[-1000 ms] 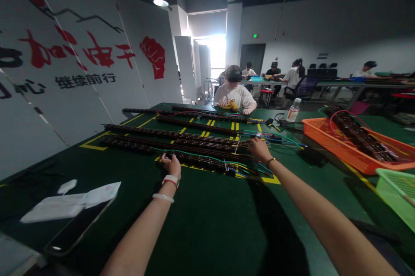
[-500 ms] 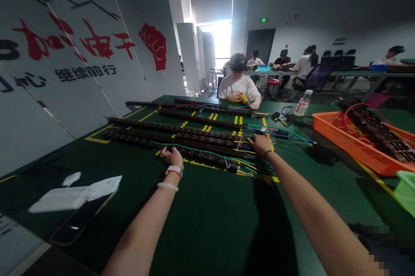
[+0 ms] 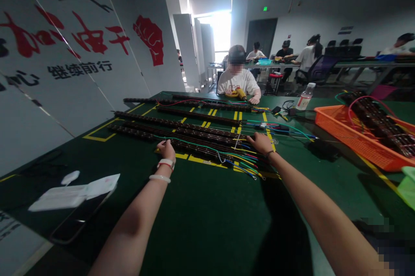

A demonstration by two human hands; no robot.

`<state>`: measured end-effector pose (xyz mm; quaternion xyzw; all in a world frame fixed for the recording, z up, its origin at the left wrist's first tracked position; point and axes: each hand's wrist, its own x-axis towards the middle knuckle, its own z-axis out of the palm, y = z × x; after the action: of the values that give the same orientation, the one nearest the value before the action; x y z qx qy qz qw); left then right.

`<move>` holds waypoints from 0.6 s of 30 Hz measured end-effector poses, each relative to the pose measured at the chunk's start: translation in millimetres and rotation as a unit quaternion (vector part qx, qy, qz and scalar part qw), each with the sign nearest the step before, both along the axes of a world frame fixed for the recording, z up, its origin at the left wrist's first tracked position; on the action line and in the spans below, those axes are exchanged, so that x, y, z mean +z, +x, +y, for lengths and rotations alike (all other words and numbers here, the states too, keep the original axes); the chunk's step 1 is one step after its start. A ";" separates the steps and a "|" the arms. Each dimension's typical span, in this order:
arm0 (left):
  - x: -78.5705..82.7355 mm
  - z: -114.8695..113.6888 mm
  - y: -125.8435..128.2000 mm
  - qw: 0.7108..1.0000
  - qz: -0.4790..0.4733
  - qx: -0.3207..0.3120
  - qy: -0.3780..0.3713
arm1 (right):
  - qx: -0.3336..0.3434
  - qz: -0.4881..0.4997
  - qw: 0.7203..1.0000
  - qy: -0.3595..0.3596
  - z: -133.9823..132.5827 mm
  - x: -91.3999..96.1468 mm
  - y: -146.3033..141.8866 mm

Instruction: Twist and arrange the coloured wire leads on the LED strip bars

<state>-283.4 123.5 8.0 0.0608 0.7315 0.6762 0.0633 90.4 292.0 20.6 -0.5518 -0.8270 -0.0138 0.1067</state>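
wire-harness bundles (image 3: 194,148), left of the orange basket (image 3: 350,141), should be steadied evenly by left hand (image 3: 167,150) and, nearer the basket, right hand (image 3: 262,143); whether fingers are closed cannot be told.

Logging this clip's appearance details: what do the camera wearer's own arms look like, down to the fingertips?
The left forearm wears a white-and-red band at the wrist and a smooth white bangle below it. The right forearm has a thin dark bracelet. No gloves or cables show.
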 end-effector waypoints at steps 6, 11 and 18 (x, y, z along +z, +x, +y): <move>10.0 1.4 -1.3 0.999 -0.010 -0.033 -0.019 | -0.014 0.003 1.000 0.014 8.2 32.4 -2.3; 14.7 -0.4 -2.0 0.997 -0.009 -0.071 -0.026 | -0.009 0.014 0.998 0.064 19.0 88.6 -8.8; 14.9 3.1 -8.7 0.995 0.020 -0.095 -0.014 | -0.018 0.074 0.981 0.180 0.2 171.5 -30.9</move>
<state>-292.1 126.7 22.9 0.1429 0.7328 0.6555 0.1131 59.5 292.2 192.1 -0.5376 -0.7909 -0.1235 0.2651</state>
